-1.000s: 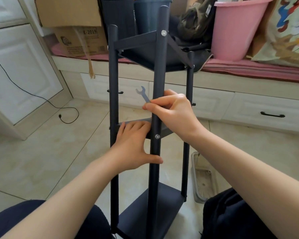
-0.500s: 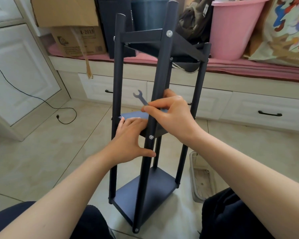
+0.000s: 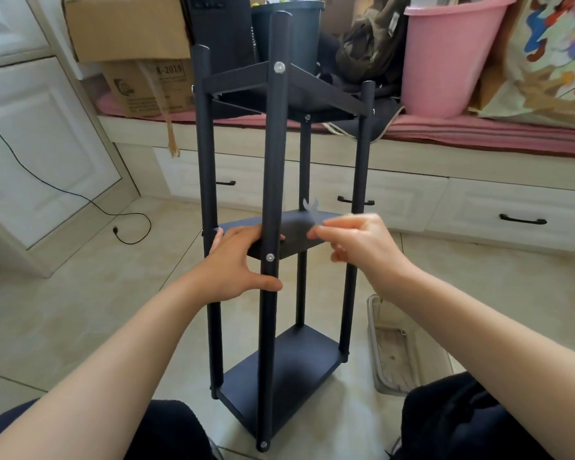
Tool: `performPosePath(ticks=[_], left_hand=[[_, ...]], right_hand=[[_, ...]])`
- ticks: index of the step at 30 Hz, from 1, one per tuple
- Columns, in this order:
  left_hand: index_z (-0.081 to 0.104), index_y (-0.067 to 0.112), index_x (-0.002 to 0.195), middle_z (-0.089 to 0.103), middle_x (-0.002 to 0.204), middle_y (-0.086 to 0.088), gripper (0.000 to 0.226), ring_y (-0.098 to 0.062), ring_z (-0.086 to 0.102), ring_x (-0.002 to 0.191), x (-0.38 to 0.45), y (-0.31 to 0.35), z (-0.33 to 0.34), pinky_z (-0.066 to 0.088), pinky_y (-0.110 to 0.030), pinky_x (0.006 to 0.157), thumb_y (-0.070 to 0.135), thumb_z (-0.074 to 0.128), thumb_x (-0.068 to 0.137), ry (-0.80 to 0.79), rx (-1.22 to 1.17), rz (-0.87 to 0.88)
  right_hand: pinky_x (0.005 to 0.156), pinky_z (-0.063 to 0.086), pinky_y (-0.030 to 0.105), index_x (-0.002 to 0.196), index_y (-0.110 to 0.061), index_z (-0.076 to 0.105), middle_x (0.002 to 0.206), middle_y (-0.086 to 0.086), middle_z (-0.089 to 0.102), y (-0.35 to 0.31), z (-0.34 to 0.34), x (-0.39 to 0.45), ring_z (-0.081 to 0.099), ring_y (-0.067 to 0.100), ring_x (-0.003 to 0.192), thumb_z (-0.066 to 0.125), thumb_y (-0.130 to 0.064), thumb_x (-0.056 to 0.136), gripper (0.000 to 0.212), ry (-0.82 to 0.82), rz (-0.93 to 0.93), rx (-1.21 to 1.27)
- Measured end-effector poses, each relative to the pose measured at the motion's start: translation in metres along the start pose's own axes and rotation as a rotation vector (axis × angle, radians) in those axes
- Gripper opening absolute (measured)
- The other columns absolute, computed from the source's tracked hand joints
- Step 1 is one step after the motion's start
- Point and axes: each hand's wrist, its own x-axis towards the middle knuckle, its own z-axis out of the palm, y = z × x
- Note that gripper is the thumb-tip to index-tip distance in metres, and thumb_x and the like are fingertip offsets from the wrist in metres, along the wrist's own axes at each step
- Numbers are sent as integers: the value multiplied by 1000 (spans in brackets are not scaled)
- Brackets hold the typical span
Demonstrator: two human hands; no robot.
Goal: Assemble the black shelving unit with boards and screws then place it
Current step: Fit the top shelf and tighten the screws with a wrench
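Head view shows the black shelving unit (image 3: 273, 200) upright on the floor, left hand (image 3: 236, 263) gripping its middle board (image 3: 296, 240), while the blurred right hand (image 3: 362, 247) pinches a hardly visible wrench (image 3: 310, 207).

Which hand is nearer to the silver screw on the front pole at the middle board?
Left. The left hand grips the front pole with its thumb just below the silver screw; the right hand, blurred, holds a small wrench farther right.

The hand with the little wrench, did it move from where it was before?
Yes. The right hand with the wrench let go of the front pole and moved right, toward the right rear pole.
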Motion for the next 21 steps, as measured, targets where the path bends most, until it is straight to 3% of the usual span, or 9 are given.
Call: performPosePath(ticks=[3, 8, 11, 16, 21], left_hand=[[46, 49, 122, 55, 128, 17, 67, -10, 46, 126, 2, -3, -6, 1, -50, 124, 34, 88, 72, -29, -1, -8], [48, 47, 125, 55, 131, 17, 70, -11, 45, 128, 5, -4, -6, 1, -51, 124, 35, 89, 70, -42, 9, 3], [49, 46, 127, 54, 131, 15, 71, -11, 44, 129, 5, -4, -5, 5, -51, 124, 37, 89, 69, -46, 13, 6], [49, 48, 123, 56, 128, 19, 70, -5, 42, 122, 5, -1, -5, 10, -51, 123, 37, 90, 67, -54, 12, 23], [48, 48, 123, 55, 130, 19, 70, -6, 36, 127, 4, -2, -6, 8, -52, 123, 36, 90, 69, -55, 16, 27]], right_hand=[[60, 54, 25, 82, -16, 80, 62, -11, 65, 27, 2, -12, 56, 9, 60, 69, -18, 88, 12, -47, 143, -104], [53, 52, 18, 85, -12, 79, 63, -3, 63, 45, 14, -17, 59, 8, 46, 72, -21, 88, 12, -159, 269, -301], [49, 46, 12, 95, -14, 78, 73, -1, 68, 41, 21, -14, 58, 7, 51, 70, -25, 90, 14, -215, 267, -374], [55, 42, 17, 97, -17, 79, 75, -5, 69, 31, 33, -6, 54, 10, 64, 68, -28, 91, 17, -257, 235, -347], [56, 40, 16, 82, -29, 76, 70, -12, 67, 31, 40, 1, 52, 6, 63, 68, -29, 92, 13, -219, 185, -282]])
